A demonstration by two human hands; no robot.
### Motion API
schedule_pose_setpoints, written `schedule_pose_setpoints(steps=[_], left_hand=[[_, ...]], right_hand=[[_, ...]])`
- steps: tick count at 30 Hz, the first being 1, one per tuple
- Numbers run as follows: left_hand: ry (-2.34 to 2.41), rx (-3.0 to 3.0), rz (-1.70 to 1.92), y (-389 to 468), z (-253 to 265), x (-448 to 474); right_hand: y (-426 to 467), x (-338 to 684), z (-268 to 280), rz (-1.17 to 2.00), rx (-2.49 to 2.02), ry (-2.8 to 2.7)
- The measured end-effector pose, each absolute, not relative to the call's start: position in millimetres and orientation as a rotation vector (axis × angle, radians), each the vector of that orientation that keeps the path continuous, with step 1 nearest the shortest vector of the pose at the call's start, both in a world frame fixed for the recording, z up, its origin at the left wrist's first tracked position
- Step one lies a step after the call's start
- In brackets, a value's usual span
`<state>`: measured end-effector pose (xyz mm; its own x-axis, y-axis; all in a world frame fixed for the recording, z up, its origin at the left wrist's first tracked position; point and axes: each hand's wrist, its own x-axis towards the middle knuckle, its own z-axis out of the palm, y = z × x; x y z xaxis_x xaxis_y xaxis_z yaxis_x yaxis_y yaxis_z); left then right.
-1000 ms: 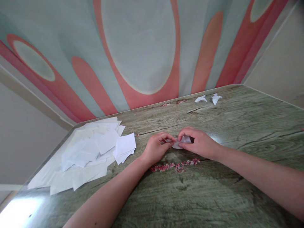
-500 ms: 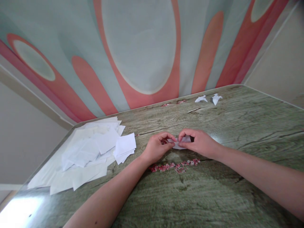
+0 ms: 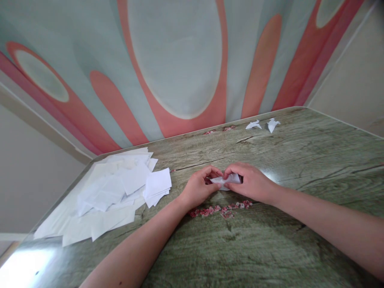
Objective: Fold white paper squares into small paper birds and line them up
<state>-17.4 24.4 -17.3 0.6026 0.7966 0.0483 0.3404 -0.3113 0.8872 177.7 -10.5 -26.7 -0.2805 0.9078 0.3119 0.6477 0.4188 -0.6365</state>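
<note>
A small folded piece of white paper (image 3: 233, 179) is pinched between my two hands, just above or on the table's middle. My left hand (image 3: 201, 185) grips its left side, thumb in front and fingers curled behind. From the right, my right hand (image 3: 250, 182) holds it with thumb and forefinger close to the left fingertips. Parts of the paper's edges and folds are hidden by the fingers. Left of my left hand lies a small stack of white paper squares (image 3: 158, 182).
A spread pile of white paper sheets (image 3: 76, 228) covers the left of the wood-patterned table (image 3: 255, 248). Two folded paper birds, one (image 3: 253, 125) beside the other (image 3: 273, 125), rest near the back edge. Behind stands a wall covering (image 3: 177, 60) with coral shapes.
My fingers have shifted slightly on the paper, and its folded flap now stands up more and shows more between the hands. The stacks and paper birds have stayed in place.
</note>
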Motion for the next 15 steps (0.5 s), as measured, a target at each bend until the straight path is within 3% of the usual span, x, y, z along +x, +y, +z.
schedule_pose_setpoints(steps=[15], left_hand=[[0.892,1.808,0.666,24.2,-20.7,-16.0]], right_hand=[[-13.5,175.1,-32.6,0.423,-1.244,-2.052]])
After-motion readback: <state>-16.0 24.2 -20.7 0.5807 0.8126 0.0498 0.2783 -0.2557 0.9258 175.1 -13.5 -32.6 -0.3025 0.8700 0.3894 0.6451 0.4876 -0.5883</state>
